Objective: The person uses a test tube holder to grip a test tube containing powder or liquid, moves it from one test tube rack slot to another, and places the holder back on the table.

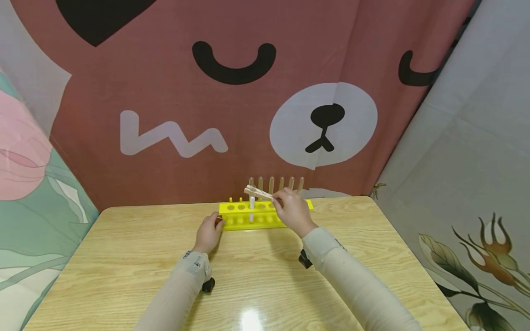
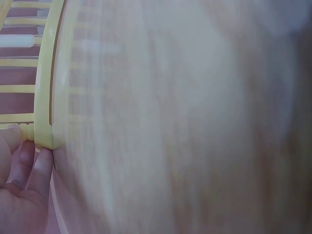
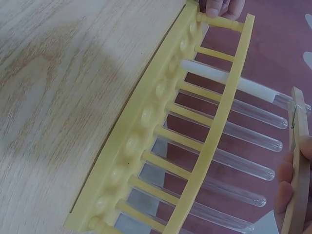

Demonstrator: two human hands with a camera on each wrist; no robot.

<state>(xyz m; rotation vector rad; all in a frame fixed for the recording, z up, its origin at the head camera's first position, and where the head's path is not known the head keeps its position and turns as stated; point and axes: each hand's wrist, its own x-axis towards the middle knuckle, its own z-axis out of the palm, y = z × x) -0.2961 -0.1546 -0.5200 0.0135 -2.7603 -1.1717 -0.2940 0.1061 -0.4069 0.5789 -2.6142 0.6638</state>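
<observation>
A yellow test tube rack stands near the back of the table. At its left end, my left hand grips the end post with thumb and fingers, seen close in the left wrist view on the rack. My right hand holds a wooden test tube holder above the rack. The jaws of this holder are around the upper part of a test tube with white contents. That tube passes through the rack's top plate, its bottom end close to the lower plate.
Several clear, empty-looking test tubes stand upside down on pegs along the rack's back. The wooden table spreads in front. A curtain with a bear face hangs right behind the table's back edge.
</observation>
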